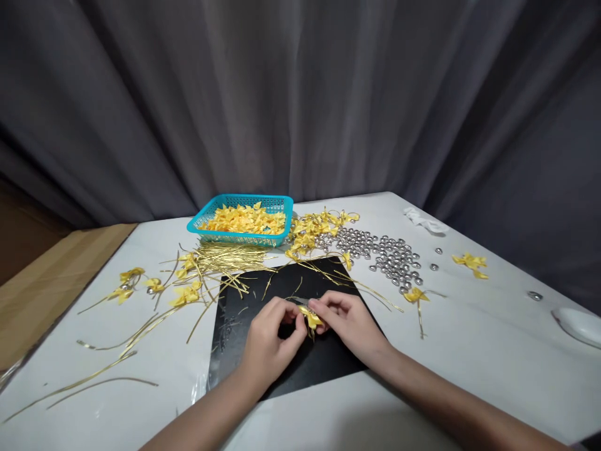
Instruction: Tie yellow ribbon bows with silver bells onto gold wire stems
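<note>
Over the black mat [282, 376], both my hands meet at a small yellow ribbon bow [312, 321]. My right hand [350, 322] pinches the bow from the right with thumb and fingers. From the left, the fingertips of my left hand [275, 335] close on the bow's left edge. A thin strand shows by the fingertips, partly hidden, as is the middle of the bow. Just beyond the hands lie gold twist ties [232, 257], some reaching onto the mat.
A blue basket [192, 227] of yellow bows stands at the back. Beside it are wired bows [307, 235] and a spread of silver beads [394, 257]. Loose bows [188, 293] and ties lie left. At right are a bow [471, 262] and a white dish [580, 326].
</note>
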`<state>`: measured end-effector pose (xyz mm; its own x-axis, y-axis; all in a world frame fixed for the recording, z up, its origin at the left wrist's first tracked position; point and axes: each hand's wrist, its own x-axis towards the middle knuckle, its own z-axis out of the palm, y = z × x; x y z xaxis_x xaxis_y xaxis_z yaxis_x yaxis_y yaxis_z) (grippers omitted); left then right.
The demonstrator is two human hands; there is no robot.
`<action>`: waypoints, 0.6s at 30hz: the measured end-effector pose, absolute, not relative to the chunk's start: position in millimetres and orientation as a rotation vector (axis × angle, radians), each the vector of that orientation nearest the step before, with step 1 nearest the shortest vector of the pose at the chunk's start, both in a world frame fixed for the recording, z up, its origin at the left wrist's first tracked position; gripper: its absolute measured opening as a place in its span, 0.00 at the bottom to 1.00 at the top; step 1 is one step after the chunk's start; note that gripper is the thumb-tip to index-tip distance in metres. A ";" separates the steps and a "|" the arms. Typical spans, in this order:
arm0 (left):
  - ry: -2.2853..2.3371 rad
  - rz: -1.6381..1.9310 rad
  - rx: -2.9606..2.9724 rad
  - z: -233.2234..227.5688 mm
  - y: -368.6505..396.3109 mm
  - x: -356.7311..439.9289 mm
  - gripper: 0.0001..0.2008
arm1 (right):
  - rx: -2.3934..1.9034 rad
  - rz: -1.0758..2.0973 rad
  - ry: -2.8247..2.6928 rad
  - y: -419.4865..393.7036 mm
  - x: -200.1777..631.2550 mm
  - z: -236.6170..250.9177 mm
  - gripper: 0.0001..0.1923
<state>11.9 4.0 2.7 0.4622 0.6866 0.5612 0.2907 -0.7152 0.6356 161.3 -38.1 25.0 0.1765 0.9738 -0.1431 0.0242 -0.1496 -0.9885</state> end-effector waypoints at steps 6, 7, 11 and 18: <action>0.810 0.915 2.061 4.4 5.6 15.1 0.05 | -1.411 1.066 -1.058 -38.8 161.7 26.6 0.22; 0.797 0.900 2.026 4.3 6.3 15.7 0.06 | -1.406 1.067 -1.074 -39.4 161.3 26.7 0.22; 0.795 0.889 1.903 5.1 8.5 16.6 0.09 | -1.432 1.056 -1.096 -40.7 160.5 26.5 0.21; 0.856 0.904 1.795 7.0 5.0 15.2 0.11 | -1.430 1.150 -1.166 -38.1 162.0 26.2 0.21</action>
<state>15.2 5.0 7.0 0.4878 0.8459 0.2156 0.1691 -0.3339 0.9273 162.0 -38.1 26.2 0.1105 0.9884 -0.1038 0.1176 -0.1167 -0.9862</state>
